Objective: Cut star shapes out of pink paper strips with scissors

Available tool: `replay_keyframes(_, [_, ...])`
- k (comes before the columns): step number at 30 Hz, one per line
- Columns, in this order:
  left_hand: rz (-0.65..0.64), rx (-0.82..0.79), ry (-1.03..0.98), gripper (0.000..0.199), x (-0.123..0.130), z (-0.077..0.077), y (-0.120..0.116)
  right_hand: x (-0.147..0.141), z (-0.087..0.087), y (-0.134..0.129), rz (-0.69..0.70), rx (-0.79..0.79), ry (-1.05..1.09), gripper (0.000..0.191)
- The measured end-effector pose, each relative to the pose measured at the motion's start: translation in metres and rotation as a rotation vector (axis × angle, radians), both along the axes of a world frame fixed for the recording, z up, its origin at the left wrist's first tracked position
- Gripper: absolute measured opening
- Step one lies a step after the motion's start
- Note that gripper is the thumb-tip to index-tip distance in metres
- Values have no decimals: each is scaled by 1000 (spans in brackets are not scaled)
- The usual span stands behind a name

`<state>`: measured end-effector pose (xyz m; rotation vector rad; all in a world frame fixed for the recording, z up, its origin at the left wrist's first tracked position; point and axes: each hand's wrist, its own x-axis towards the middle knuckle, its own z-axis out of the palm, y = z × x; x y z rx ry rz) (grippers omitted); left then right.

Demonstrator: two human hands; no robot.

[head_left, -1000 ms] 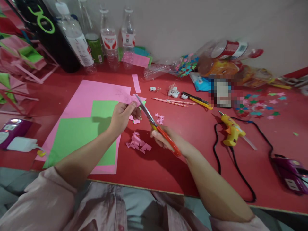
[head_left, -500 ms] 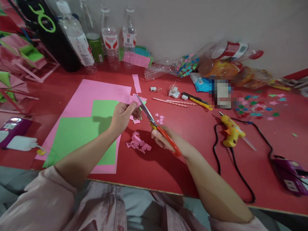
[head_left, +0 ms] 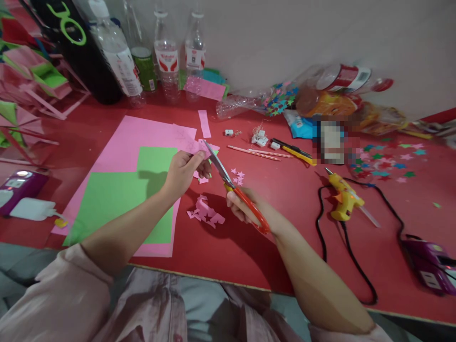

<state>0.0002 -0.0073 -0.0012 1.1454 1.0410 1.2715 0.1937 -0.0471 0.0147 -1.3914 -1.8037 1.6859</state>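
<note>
My left hand (head_left: 188,172) pinches a strip of pink paper (head_left: 188,140) with faint drawn lines on it. In my right hand (head_left: 245,205) are scissors (head_left: 252,209) with orange-red handles; their blade tips meet the strip's right end by my left fingertips. Whether the blades are parted is hard to tell. Beneath the scissors lie several small pink paper stars (head_left: 238,176). Nearer me is a curled pink scrap (head_left: 206,212) with star-shaped cutouts. Green paper (head_left: 121,204) rests on a larger pink sheet (head_left: 124,137), left of my hands.
A yellow glue gun (head_left: 344,195) with a black cord lies at right, near a purple power strip (head_left: 429,261). Clear bottles (head_left: 167,61) stand along the wall. Coloured stars (head_left: 386,161) are scattered at far right. A utility knife (head_left: 294,151) and patterned paper sticks (head_left: 254,153) lie mid-table.
The view has shifted slightly. Both hands keep nearly the same pose, with the scissors still at the pink strip.
</note>
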Motion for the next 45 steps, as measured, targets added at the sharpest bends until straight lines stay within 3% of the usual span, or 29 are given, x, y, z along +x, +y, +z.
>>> replay_keyframes(45, [4,-46,-75,24,-4,1,2,-3,5,3,-27,-56,-46,45])
